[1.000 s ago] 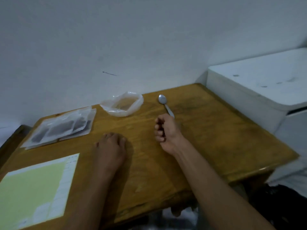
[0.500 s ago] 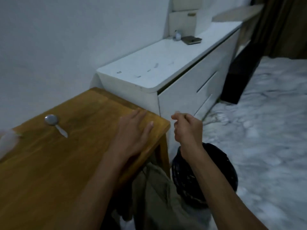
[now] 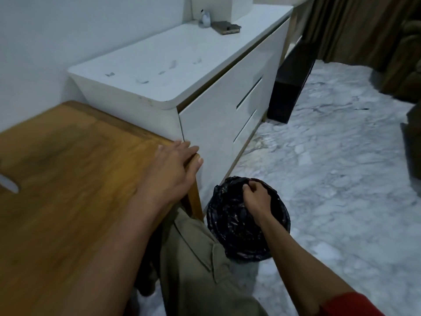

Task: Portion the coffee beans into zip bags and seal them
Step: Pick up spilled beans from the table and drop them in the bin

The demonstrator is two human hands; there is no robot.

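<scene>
My left hand (image 3: 174, 169) lies flat on the right corner of the wooden table (image 3: 68, 179), fingers spread over its edge, holding nothing. My right hand (image 3: 256, 197) hangs over the black-lined bin (image 3: 230, 224) on the floor, fingers curled together; whether anything is pinched in them cannot be told. A sliver of the spoon handle (image 3: 9, 184) shows at the left edge of the table. The zip bags and the coffee beans are out of view.
A white drawer cabinet (image 3: 205, 92) stands right behind the table, with small items (image 3: 224, 27) on its far end. Marble floor (image 3: 330, 167) spreads to the right. A dark unit (image 3: 289, 92) and brown curtains (image 3: 353, 30) stand further back. My knee in khaki trousers (image 3: 200, 258) is under the table corner.
My view swung right, away from the bags and spoon. My left hand slid to the table's right corner. My right hand left the table and dropped down over the bin.
</scene>
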